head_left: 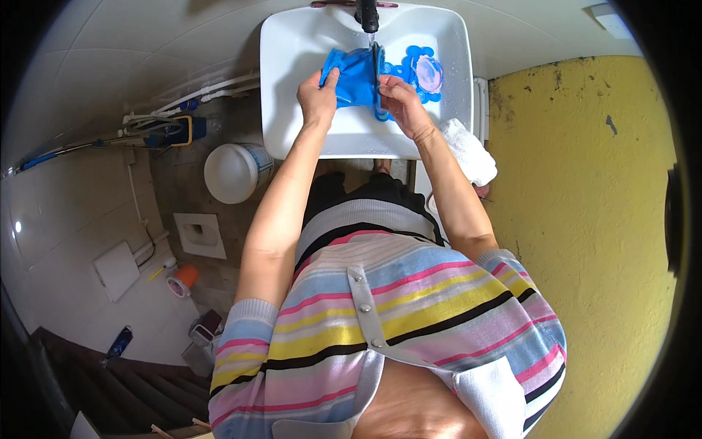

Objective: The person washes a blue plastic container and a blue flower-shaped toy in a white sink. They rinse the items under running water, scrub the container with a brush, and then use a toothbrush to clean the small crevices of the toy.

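Observation:
Over the white sink (278, 80), a soft blue pouch-like item (356, 77) is stretched between my two hands, under a thin stream from the black tap (367, 14). My left hand (319, 95) pinches its left end between thumb and fingers. At the other end, my right hand (402, 102) grips its upright dark rim, seen almost edge-on. What kind of item it is I cannot make out. Right of it in the basin lies a blue flower-shaped piece (414, 53) with a pale pink round centre (430, 75).
A white towel (468, 152) hangs beside the sink's right corner, near the yellow wall (585, 183). On the floor at left are a white bucket (232, 173), a squat toilet (199, 235) and an orange pot (183, 279). Pipes (197, 99) run along the left wall.

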A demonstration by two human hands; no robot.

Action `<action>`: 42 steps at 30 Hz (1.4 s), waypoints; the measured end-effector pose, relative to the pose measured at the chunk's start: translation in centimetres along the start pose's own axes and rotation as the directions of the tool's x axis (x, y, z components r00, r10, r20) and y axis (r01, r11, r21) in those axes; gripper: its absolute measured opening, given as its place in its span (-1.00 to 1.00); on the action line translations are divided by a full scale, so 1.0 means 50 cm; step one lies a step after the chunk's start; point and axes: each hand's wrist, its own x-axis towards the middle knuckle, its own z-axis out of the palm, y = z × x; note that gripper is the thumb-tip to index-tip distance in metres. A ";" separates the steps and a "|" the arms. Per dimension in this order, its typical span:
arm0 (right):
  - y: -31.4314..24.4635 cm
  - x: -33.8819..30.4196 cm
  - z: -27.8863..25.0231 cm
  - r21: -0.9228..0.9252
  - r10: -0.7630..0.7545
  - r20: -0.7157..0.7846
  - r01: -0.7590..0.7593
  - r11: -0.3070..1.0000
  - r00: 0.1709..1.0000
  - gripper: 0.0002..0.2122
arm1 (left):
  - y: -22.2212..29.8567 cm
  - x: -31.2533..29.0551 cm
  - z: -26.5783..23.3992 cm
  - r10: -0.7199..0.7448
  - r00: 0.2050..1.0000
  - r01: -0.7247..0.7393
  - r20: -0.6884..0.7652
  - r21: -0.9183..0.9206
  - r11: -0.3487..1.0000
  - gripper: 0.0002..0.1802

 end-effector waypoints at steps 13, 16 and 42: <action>-0.021 0.039 0.029 0.035 -0.063 -0.170 0.070 0.997 0.983 -0.86 | 0.021 -0.038 0.013 0.096 0.977 -0.072 0.190 -0.130 0.989 -0.39; -0.004 0.032 0.021 -0.195 -0.076 -0.087 0.058 0.979 0.993 -0.80 | 0.063 -0.024 -0.005 -0.075 0.946 0.111 0.315 -0.099 0.989 -0.43; 0.002 0.053 0.065 -0.520 -0.447 -0.136 0.321 0.792 0.884 -0.82 | 0.065 -0.037 -0.009 -0.136 0.991 0.115 -0.019 -0.418 0.901 -0.56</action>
